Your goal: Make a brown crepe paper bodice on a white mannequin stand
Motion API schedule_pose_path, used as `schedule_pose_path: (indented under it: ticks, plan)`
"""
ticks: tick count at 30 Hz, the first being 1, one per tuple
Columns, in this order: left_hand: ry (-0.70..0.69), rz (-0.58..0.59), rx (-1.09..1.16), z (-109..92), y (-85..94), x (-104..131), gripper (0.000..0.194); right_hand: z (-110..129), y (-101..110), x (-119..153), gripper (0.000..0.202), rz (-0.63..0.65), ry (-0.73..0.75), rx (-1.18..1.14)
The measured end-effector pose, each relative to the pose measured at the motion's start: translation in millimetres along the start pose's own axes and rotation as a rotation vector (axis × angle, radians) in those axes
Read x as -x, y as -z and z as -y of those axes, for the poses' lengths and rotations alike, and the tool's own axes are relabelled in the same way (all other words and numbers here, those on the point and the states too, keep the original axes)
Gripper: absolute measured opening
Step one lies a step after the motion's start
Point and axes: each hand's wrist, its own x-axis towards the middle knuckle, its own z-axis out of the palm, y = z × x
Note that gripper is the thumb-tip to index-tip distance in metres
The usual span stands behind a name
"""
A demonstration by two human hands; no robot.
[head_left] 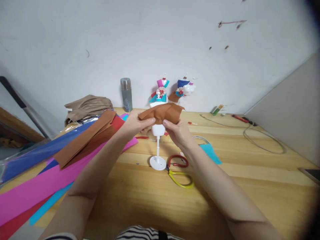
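Observation:
A small white mannequin (158, 130) stands upright on a thin post with a round base (157, 163). Across its torso lies a piece of brown fabric (165, 111), bent around the front. My left hand (140, 123) grips the fabric's left part, thumb pressed on its lower edge. On the other side, my right hand (177, 129) pinches the lower right of the same piece, its thumb close to the left one. Fingers of both hands are partly hidden behind the cloth. Scissors (180, 180) with one red and one yellow handle rest beside the base, blades mostly hidden.
Coloured fabric strips (47, 180) spread over the left of the wooden table (130, 203). A flask (126, 95) and dressed mannequins (161, 90) stand by the wall. At right are a turquoise scrap (211, 153), a cable (265, 148) and a green-and-orange item (217, 110).

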Motion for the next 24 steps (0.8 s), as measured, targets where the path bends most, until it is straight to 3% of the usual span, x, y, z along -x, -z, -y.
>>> schedule_pose_path:
  ticks: [11, 24]
  plan:
    - [0.054, 0.08, 0.141, 12, 6.9, -8, 0.047, 1, -3, 3, 0.043, -0.008, -0.057, -0.052]
    - [0.109, -0.029, 0.13, 16, 1.9, -10, 0.033, 1, -5, 4, 0.042, -0.025, -0.024, -0.012]
